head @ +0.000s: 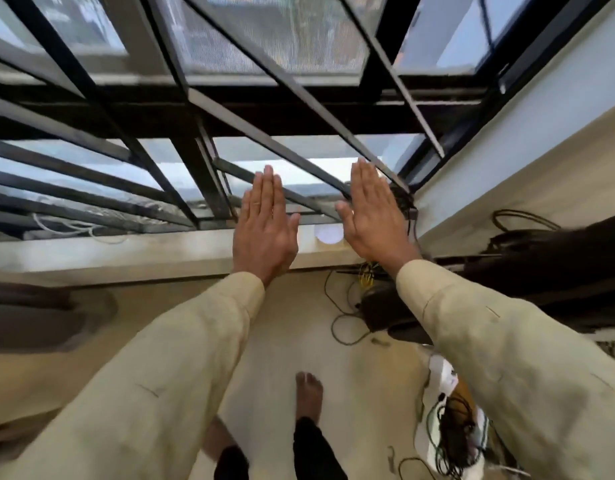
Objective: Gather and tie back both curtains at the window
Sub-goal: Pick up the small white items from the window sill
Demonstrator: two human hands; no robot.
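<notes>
Our left hand (264, 233) and right hand (372, 216) are flat, empty; no curtain visible, cables (344, 320) underfoot could trip us.

- The window grille (202, 140) stands ahead, above the sill (126, 251); a coiled cord (67, 223) lies on the sill at left
- Both hands (264, 230) (372, 216) are raised side by side before the grille
- Cables (344, 317) lie on the floor (292, 341) below the sill, right; a bare foot (309, 393) stands nearer

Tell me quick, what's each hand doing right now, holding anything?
Left hand: open, flat, fingers together, holding nothing.
Right hand: open, flat, holding nothing.
No curtain shows in view.
</notes>
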